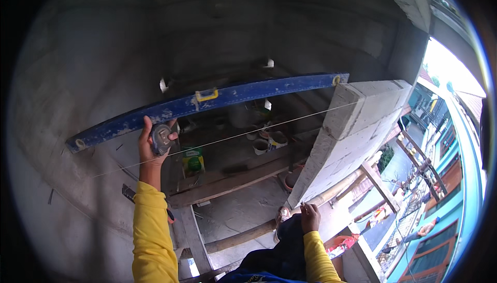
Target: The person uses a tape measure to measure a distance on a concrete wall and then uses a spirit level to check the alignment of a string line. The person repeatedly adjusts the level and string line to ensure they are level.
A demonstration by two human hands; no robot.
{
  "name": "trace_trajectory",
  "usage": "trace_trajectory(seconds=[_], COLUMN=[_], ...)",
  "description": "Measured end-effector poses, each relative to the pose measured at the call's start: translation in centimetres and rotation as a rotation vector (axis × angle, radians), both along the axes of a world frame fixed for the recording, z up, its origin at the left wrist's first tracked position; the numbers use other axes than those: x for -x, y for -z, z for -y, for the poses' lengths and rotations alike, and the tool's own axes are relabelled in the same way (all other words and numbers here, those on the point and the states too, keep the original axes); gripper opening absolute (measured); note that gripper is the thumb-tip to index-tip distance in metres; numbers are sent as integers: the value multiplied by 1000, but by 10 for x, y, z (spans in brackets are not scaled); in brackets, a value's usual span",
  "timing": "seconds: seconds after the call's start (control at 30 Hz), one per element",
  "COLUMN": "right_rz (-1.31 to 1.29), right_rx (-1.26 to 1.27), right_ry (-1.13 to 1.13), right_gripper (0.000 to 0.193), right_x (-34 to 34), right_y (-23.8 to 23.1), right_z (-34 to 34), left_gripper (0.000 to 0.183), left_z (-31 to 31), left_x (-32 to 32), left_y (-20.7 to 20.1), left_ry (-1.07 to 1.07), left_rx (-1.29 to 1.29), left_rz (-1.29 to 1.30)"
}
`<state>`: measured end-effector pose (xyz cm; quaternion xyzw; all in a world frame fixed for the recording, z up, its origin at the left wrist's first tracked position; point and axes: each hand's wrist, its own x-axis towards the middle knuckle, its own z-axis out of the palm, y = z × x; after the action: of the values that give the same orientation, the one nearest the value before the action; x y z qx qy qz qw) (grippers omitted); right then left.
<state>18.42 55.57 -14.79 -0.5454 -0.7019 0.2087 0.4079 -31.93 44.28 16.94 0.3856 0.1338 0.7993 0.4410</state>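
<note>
The grey, rounded tape measure case (161,139) sits in the left hand (150,146), raised against the lower edge of the long blue metal spirit level (207,102) that spans from the grey concrete wall (77,76) to the top of the pale block wall (357,122). The fingers wrap the case from behind, thumb on its upper right; whether tape is drawn out is hard to make out. The right hand (309,217) is low, near the foot of the block wall, fingers pinched narrow on something too small to tell. A thin taut string (248,132) runs just under the level. Below, wooden planks (228,182), white buckets (269,142) and a green bag (192,161) lie on the concrete floor (243,210).
</note>
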Motion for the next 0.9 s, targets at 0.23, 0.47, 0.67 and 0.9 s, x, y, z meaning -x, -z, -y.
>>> trace_trajectory(seconds=[0.23,0.47,0.67,0.9], right_rz=[-3,10,16,29], right_rx=[-5,-124,-126,-119], right_ry=[-16,-13,-26,-20], right_gripper=[19,16,18,18], right_x=[3,8,10,9], right_y=[-8,-21,-23,-19], right_z=[7,1,1,-1], left_gripper=[44,45,45,44], left_z=[6,2,2,4], left_x=[10,5,9,13], left_y=[6,-1,1,2], left_ry=[-37,-19,-3,-20], left_rx=[15,-19,-35,-18], left_rz=[-9,-28,-47,-73])
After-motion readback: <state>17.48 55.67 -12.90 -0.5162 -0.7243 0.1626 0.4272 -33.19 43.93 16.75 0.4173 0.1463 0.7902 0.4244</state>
